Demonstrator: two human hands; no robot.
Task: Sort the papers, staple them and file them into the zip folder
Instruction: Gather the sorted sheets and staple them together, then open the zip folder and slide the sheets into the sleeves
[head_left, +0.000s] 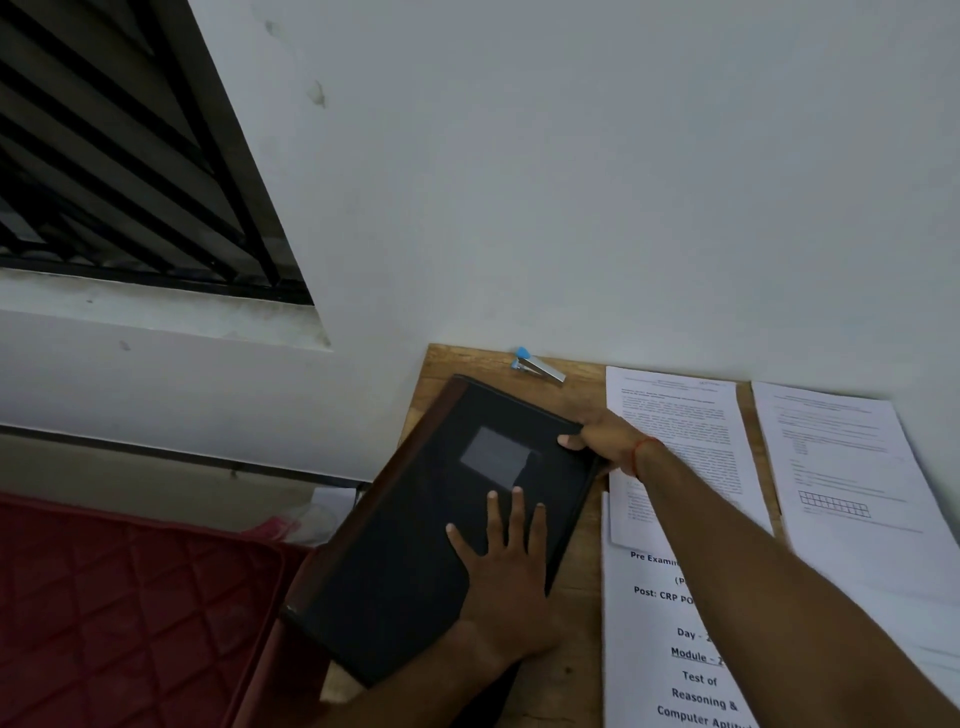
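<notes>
Pinning the black zip folder (441, 519) on the table (467, 361), the left hand (506, 566) lies spread flat while the right hand (605, 441) grips its far corner; papers (675, 410) lie alongside, stapler (537, 366) by the wall, so probably readying the folder; next, find the zip
</notes>
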